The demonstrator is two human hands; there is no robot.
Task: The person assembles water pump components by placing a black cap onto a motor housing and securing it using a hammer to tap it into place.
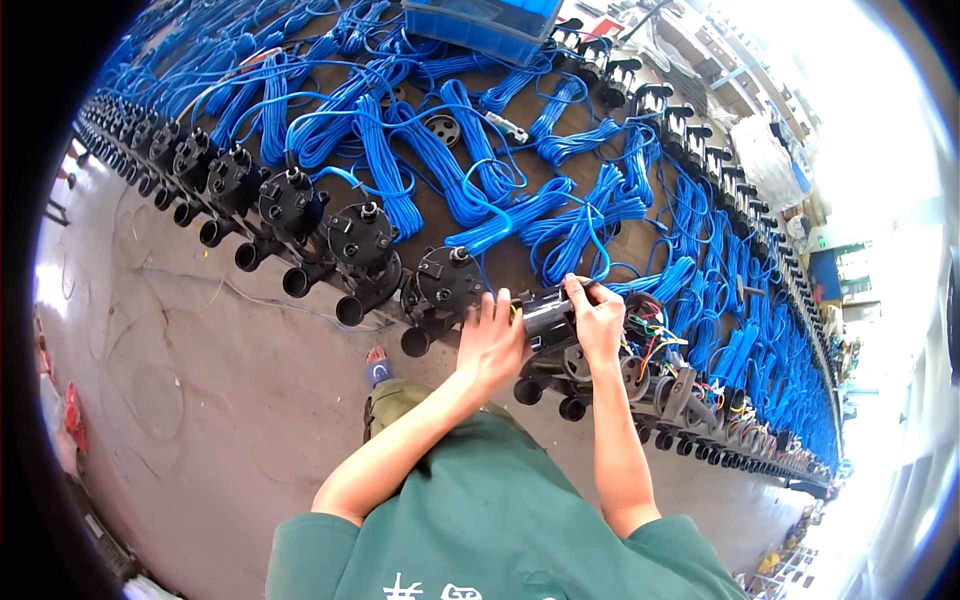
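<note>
A black cylindrical housing [548,318] lies on its side between my two hands at the table's near edge. My left hand [492,345] is closed on its left end, fingers over the top and the thumb side partly hidden. At its right end my right hand [598,322] grips the upper rim with bent fingers and thumb. Just left of my left hand stands a black pump-like unit [447,280] with a round lid and a blue cable. To the right of my right hand, an open unit shows loose coloured wires [650,335].
Coiled blue cables [590,235] cover much of the brown table. A row of black units [290,200] with pipe mouths lines the near edge; another row [690,130] runs along the far side. A blue plastic crate [480,28] stands at the back. Thin wires trail on the floor [250,380].
</note>
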